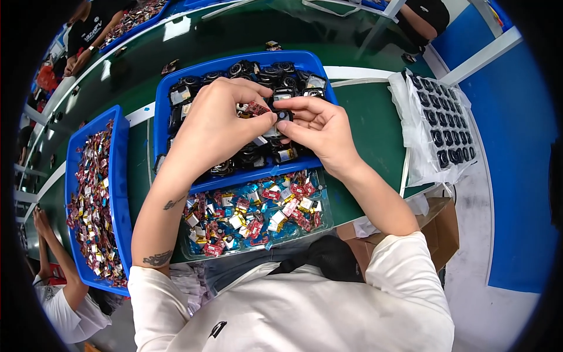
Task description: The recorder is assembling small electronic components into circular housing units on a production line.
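Observation:
Both my hands meet above a blue bin [324,61] full of black, watch-like casings [237,69]. A small red circuit board [257,108] sits between the thumb and fingers of my left hand [218,120]. Close against it, my right hand [324,130] pinches a small black casing [284,115] between thumb and fingertips. Parts of both pieces are hidden by my fingers, so I cannot tell whether they are joined. Just below the bin, a clear tray [326,218] holds red circuit boards with silver and yellow parts and blue film.
To the left stands a long blue bin [121,176] heaped with similar boards. At the right, black ring-shaped parts lie in rows on a white tray [404,126]. A cardboard box [444,232] sits below the green table [366,123]. Other people work around the table.

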